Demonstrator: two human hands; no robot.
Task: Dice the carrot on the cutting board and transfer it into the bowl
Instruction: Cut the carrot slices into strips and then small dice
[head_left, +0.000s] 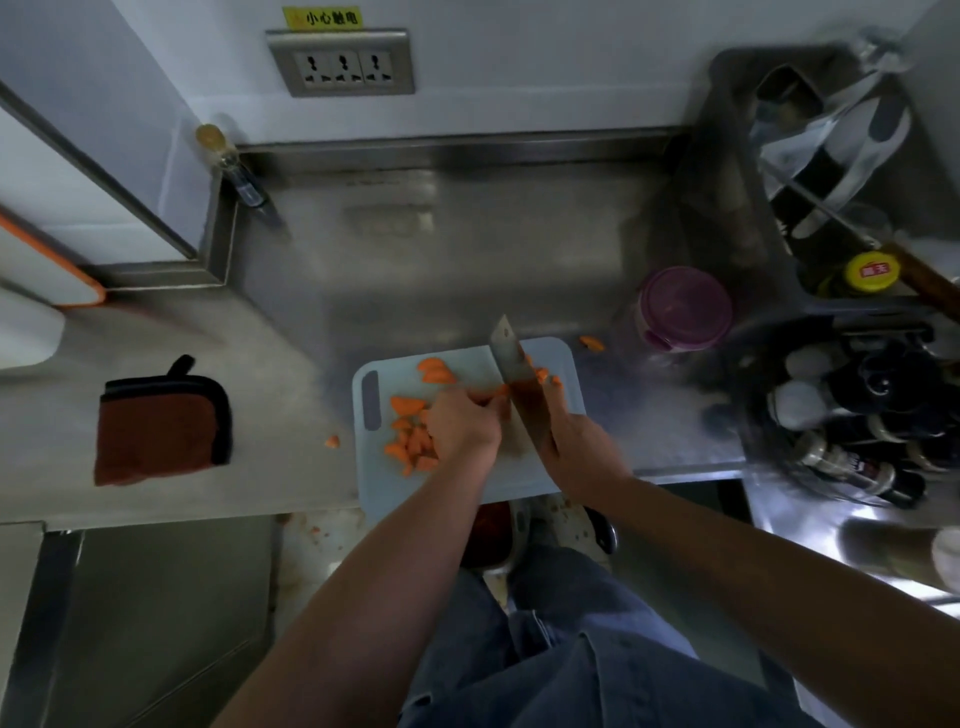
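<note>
A pale blue cutting board (556, 358) lies at the front edge of the steel counter. Orange carrot pieces (410, 439) are scattered over its left half, with a few more (545, 375) to the right of the blade. My left hand (462, 423) presses a carrot piece (496, 395) against the board, right beside the blade. My right hand (571, 449) grips the handle of a cleaver (511, 358), whose blade stands edge-down on the board. No bowl shows on the counter.
A brown folded cloth (161, 426) lies left of the board. A purple-lidded jar (683, 306) stands at the right, near a rack of bottles (852, 415). Stray carrot bits (592, 343) (332, 441) lie on the counter. A small bottle (228, 161) stands in the back corner.
</note>
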